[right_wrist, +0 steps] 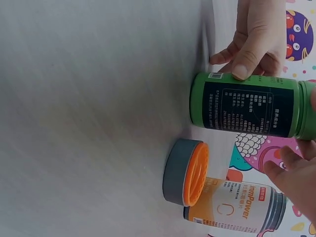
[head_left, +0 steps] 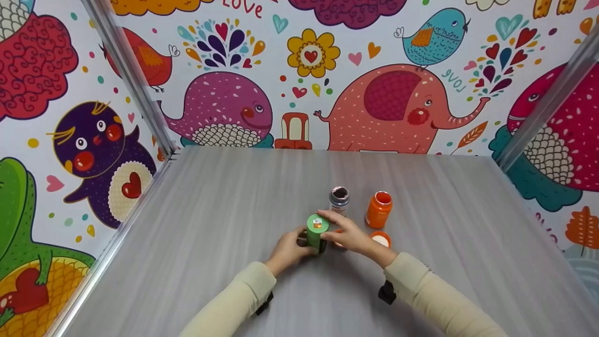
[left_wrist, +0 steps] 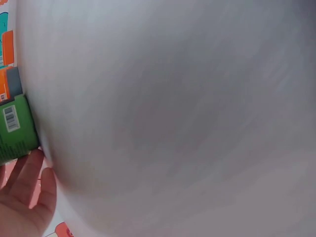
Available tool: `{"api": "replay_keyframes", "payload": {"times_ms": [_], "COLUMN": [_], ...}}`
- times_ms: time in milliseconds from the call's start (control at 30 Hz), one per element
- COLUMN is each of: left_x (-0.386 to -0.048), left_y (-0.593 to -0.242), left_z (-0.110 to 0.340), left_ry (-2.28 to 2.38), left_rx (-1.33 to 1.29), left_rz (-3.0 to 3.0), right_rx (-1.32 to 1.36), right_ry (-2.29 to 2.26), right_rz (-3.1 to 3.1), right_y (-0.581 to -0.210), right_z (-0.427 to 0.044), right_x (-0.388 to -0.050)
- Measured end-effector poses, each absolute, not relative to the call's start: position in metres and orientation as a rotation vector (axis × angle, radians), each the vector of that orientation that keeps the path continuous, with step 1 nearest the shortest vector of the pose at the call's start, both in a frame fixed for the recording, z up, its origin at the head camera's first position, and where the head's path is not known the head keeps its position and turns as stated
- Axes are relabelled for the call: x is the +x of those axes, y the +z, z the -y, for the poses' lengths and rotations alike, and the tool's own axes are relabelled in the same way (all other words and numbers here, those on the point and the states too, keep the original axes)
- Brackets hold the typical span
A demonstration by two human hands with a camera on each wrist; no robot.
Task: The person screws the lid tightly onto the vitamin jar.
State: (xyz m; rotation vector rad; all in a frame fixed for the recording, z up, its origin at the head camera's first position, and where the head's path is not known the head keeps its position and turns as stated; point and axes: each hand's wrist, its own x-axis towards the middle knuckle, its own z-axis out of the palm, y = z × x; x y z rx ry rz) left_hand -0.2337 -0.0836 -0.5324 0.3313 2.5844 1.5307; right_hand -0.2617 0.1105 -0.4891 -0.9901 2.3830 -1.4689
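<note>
A green bottle (head_left: 314,238) with a dark printed label (right_wrist: 248,106) stands upright on the table between both hands. My left hand (head_left: 290,250) holds its side low down, thumb against the label side in the right wrist view. At the top, fingers of my right hand (head_left: 351,236) pinch around the green lid (head_left: 317,223), while its other fingers stand off the bottle. Just beyond is an uncapped bottle with a grey neck (head_left: 339,199) and an orange-and-white label (right_wrist: 237,205). A grey lid with an orange inside (right_wrist: 185,173) lies beside it, mostly hidden by my right hand in the head view.
An uncapped orange bottle (head_left: 378,213) stands to the right, its mouth facing up. Close to my right wrist lies an orange lid with a white inside (head_left: 381,239). Patterned panels (head_left: 299,84) border the grey table (head_left: 224,201) at the back and sides.
</note>
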Motion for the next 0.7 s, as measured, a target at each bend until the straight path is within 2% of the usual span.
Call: {"api": "replay_keyframes", "payload": {"times_ms": [300,700], "left_x": [-0.236,-0.235], "left_y": [-0.534,-0.532], "left_z": [0.084,0.084], "left_ry": [1.505,1.494], "left_rx": [0.329,0.302], "left_rz": [-2.593,-2.594], "right_rx": [-1.018,-0.686], "right_ry": [-1.480,-1.577], "right_rz": [-2.576,-2.614], "right_y": [-0.492,-0.492], "right_z": [-0.101,-0.091], "right_x": [-0.263,-0.254]}}
